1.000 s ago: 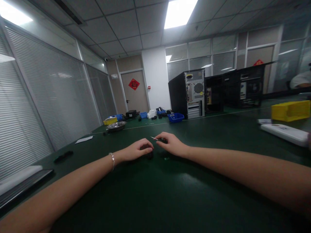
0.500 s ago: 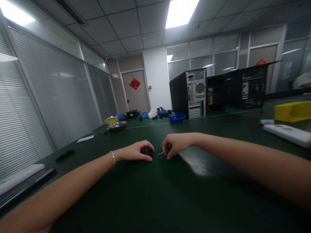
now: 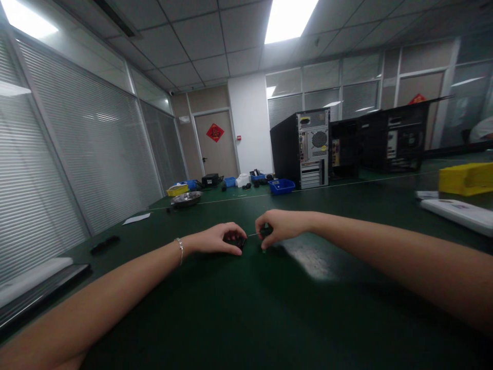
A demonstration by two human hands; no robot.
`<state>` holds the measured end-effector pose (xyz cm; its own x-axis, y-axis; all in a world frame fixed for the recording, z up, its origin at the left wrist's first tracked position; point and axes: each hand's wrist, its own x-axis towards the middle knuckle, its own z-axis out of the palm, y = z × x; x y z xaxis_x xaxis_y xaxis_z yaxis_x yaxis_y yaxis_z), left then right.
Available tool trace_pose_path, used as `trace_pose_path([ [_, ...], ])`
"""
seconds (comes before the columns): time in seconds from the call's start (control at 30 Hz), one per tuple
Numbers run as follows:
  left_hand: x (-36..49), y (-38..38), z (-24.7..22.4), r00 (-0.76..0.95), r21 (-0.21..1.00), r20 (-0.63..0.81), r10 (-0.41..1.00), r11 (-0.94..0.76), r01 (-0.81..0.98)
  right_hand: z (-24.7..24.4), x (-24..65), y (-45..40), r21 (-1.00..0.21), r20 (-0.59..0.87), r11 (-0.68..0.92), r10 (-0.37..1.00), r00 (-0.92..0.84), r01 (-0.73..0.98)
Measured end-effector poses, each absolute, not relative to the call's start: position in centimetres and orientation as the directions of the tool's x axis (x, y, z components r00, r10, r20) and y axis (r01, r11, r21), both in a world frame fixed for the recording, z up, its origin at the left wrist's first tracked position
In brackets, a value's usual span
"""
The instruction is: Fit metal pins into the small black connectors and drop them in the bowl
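My left hand (image 3: 215, 239) rests low over the green tabletop (image 3: 234, 313), its fingers curled around a small black object (image 3: 241, 242). The hand covers most of that object, so its kind stays unclear. Facing it from the right, my right hand (image 3: 278, 226) grips a small screwdriver (image 3: 253, 235) with a thin metal shaft and a dark handle, mostly hidden in the fingers. The shaft lies nearly level and points left. Its tip is close to the black object; whether they touch I cannot tell.
A black computer tower (image 3: 314, 149) stands at the back right, beside a blue bin (image 3: 281, 186). A metal bowl (image 3: 186, 199) sits back left. Far right are a yellow bin (image 3: 466, 180) and a white device (image 3: 458, 213). Dark glasses-like item (image 3: 105, 244) lies left.
My right hand has shifted slightly up and left, and the screwdriver's shaft is now more level, its tip closer to the black object. My left hand has barely moved.
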<state>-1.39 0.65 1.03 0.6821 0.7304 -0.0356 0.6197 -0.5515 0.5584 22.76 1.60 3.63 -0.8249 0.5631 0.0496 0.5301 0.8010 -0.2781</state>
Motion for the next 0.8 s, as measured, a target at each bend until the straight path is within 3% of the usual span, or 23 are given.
trace_pose_path([
  [0.23,-1.4,0.8,1.0,0.677,0.557,-0.034,0.735,-0.548,0.623,3.0,22.3,1.0,-0.32,0.001,0.769,0.584,-0.811,0.553],
  [0.47,-1.3,0.7,0.9,0.666,0.603,0.001,0.746,-0.532,0.594,2.6,22.0,1.1,-0.454,-0.036,0.702,0.601,-0.799,0.549],
  [0.53,-1.1,0.7,0.7,0.655,0.652,0.04,0.755,-0.516,0.555,2.5,21.9,1.2,-0.488,0.021,0.691,0.62,-0.784,0.533],
  [0.7,-0.1,0.2,0.3,0.588,0.735,0.197,0.785,-0.514,0.441,1.8,21.8,1.2,-0.496,0.337,0.745,0.639,-0.692,0.446],
  [0.8,0.6,-0.5,0.4,0.608,0.783,0.201,0.768,-0.499,0.371,1.4,21.9,1.0,-0.524,0.388,0.756,0.622,-0.68,0.392],
])
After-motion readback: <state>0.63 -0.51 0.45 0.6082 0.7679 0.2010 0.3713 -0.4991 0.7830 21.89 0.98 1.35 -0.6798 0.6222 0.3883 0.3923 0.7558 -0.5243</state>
